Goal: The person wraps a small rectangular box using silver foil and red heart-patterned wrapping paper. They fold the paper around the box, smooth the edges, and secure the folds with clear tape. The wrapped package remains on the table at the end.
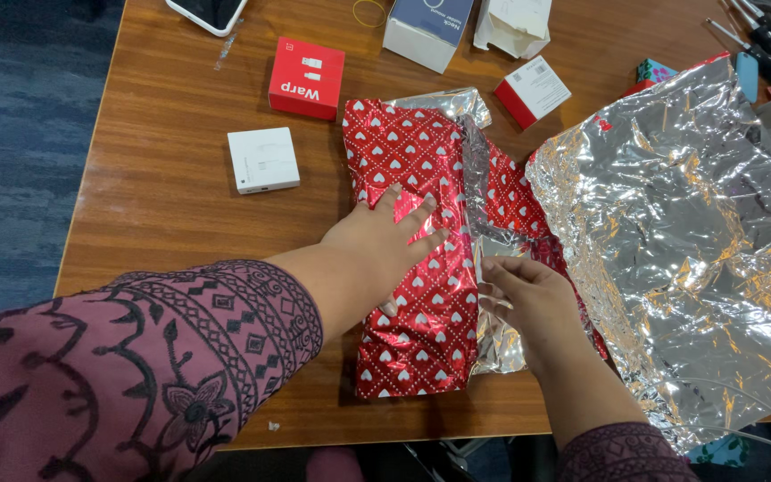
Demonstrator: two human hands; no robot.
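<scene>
We see the parcel [421,259], wrapped in red paper with white hearts, lying near the front edge of the wooden table [171,178], its long axis running away from us and the silver seam just right of its middle. Our left hand [385,241] reaches across from the left and rests flat on top, fingers spread, gripping nothing. Our right hand [528,295], nearer the seam, pinches the loose silver flap [493,241] between narrowed fingertips, wrist bent inward.
</scene>
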